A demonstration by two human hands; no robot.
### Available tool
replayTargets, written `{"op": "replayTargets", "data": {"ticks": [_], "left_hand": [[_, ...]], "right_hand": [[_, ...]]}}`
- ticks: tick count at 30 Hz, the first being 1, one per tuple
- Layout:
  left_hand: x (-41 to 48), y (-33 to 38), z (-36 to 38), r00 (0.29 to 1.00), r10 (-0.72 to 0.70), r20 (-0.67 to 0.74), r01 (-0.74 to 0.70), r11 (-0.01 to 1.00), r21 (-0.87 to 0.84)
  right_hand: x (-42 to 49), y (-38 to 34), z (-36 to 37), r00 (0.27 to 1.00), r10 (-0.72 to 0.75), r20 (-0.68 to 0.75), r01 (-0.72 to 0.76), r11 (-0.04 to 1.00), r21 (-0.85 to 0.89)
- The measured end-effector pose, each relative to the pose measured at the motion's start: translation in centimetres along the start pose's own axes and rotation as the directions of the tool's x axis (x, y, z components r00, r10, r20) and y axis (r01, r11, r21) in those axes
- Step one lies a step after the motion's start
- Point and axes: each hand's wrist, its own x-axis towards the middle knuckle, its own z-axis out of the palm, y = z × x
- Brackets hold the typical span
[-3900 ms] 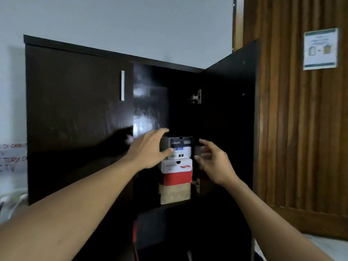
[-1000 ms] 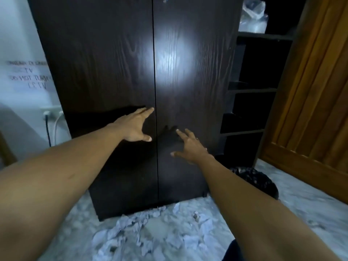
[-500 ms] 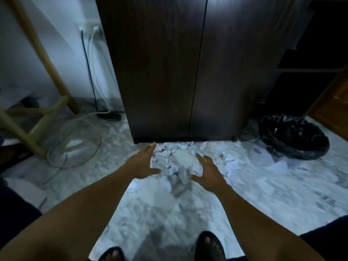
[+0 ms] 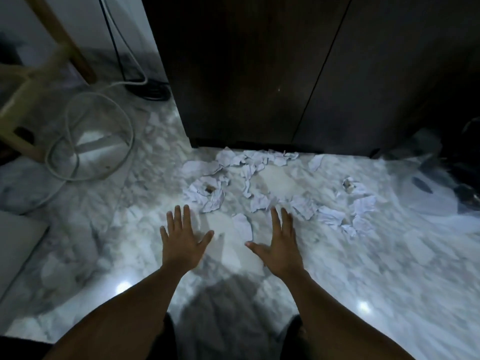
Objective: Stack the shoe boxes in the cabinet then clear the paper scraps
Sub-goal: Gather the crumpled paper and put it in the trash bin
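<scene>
A pale marble floor (image 4: 389, 255) runs up to the dark cabinet (image 4: 259, 74), whose doors are closed, so the shoe boxes are hidden and that half looks done. The paper scraps (image 4: 233, 178) lie scattered at its foot, none gathered yet; the left hand (image 4: 181, 245) and right hand (image 4: 280, 250) hover at their near edge, fingers spread, holding nothing. A white cable (image 4: 98, 141) loops at left.

Paper scraps (image 4: 249, 178) on floor (image 4: 389, 255) before cabinet (image 4: 259, 74); cable (image 4: 91, 141) left.
</scene>
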Motion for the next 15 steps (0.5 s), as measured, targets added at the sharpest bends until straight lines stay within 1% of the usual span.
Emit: {"op": "replayTargets", "data": {"ticks": [2,4,8,12,15], "left_hand": [[1.1,-0.2,1.5,1.0,-0.015,0.002,0.015,0.998,-0.062],[2.2,0.1,2.7,0.999,0.019,-0.027,-0.021,0.997,-0.076],[5.4,0.9,3.8,0.992,0.085,-0.092,-0.095,0.989,-0.109],[9.5,1.3,3.1,0.978,0.175,-0.117,-0.182,0.982,-0.046],[12.6,1.3,2.1,0.961,0.24,-0.142,-0.243,0.97,-0.009]], "right_hand": [[2.1,0.4,0.8,0.999,-0.024,-0.03,0.024,1.0,-0.002],[4.1,0.9,1.7,0.997,-0.05,-0.055,0.05,0.999,-0.015],[8.1,1.3,2.8,0.992,-0.113,-0.064,0.107,0.989,-0.102],[11.8,0.8,2.1,0.969,-0.234,-0.072,0.229,0.97,-0.081],[14.5,0.4,0.8,0.957,-0.276,-0.085,0.272,0.96,-0.06]]}}
